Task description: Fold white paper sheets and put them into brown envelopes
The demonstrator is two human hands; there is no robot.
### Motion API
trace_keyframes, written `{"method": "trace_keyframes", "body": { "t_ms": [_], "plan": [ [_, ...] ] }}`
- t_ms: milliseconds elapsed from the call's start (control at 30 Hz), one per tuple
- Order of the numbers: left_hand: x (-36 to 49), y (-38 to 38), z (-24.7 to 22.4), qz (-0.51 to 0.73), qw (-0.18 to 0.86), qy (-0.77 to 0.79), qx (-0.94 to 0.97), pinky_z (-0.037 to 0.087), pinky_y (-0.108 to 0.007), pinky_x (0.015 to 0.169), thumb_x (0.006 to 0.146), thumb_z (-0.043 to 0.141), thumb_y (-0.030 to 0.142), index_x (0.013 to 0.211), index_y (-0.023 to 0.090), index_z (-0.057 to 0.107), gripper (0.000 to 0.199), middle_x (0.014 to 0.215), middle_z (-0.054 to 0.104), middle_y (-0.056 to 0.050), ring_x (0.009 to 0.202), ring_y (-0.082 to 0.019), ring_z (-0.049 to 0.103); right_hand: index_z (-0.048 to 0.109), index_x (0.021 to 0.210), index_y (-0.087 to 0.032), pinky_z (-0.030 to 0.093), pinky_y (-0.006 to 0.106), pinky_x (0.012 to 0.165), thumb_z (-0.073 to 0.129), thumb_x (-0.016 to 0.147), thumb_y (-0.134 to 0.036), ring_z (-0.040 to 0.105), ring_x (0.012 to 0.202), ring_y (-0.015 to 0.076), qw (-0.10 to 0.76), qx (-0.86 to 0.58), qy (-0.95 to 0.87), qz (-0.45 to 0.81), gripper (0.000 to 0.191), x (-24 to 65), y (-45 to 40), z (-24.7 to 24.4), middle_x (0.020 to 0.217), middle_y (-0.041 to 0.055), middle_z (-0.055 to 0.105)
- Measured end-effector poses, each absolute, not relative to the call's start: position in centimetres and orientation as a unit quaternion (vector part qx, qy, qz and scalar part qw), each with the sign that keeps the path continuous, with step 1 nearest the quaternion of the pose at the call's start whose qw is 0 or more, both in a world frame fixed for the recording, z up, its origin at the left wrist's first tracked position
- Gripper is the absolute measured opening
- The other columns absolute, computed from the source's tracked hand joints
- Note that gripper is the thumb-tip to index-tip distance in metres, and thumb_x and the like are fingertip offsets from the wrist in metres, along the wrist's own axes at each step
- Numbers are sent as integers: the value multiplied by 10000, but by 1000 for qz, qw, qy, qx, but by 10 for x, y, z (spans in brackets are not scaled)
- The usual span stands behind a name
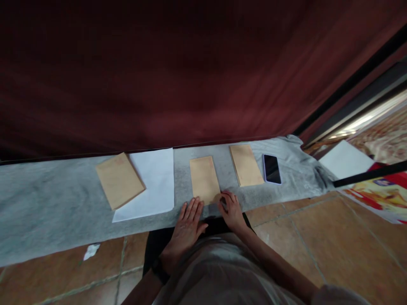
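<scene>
Head view: one brown envelope lies on the cloth-covered table between two stacks, a left stack and a right stack. The left hand rests flat on its near edge, grip released; the right hand curls at the near corner (pinching or not, I cannot tell). Smoothing seems underway; next calls for steadiness. Also one phone.

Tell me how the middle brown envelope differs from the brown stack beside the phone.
The middle envelope looks thin and flat, while the brown stack shows a thicker side edge. The middle envelope has the left hand and right hand at its near end; no hand is at the brown stack. Both are tan and rectangular, lying on the gray cloth.
</scene>
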State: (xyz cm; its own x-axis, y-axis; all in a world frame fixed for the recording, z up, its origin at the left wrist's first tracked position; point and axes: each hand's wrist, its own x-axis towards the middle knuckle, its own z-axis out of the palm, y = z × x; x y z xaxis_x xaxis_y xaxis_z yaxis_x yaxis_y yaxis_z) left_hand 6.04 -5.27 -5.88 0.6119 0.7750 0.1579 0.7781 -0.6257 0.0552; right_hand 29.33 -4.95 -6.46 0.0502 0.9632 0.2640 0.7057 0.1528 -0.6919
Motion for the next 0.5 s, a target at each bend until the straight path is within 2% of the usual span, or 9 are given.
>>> {"method": "trace_keyframes", "body": {
  "t_ms": [133,233,367,500],
  "plan": [
    [65,-53,-64,-91,31,-439,-893,261,-517,1237,1005,439,507,1580,112,315,709,1630,343,-162,1530,-297,286,560,1150,-246,615,356,655,510,959,-392,699,772,216,459,-621,-522,363,245,279,-35,-69,909,41,690],
    [69,-54,-64,-92,38,-444,-891,263,-534,1231,1012,428,493,1588,133,301,691,1632,344,-145,1529,-295,288,537,1134,-240,611,338,570,525,910,-401,667,633,186,493,-596,-442,455,277,275,-25,-72,823,3,660],
    [69,-54,-66,-91,50,-448,-888,264,-531,1230,1019,422,450,1590,203,315,632,1630,361,-107,1519,-276,318,541,1174,-234,598,303,595,579,861,-404,628,634,148,563,-584,-405,422,358,298,-8,-61,797,-29,612],
    [67,-53,-72,-97,62,-435,-893,250,-547,1234,994,463,466,1568,223,374,630,1617,387,-99,1514,-295,325,550,1249,-224,576,292,593,629,833,-478,608,628,136,602,-598,-387,361,493,355,11,-41,767,-43,566]
  ]
}}
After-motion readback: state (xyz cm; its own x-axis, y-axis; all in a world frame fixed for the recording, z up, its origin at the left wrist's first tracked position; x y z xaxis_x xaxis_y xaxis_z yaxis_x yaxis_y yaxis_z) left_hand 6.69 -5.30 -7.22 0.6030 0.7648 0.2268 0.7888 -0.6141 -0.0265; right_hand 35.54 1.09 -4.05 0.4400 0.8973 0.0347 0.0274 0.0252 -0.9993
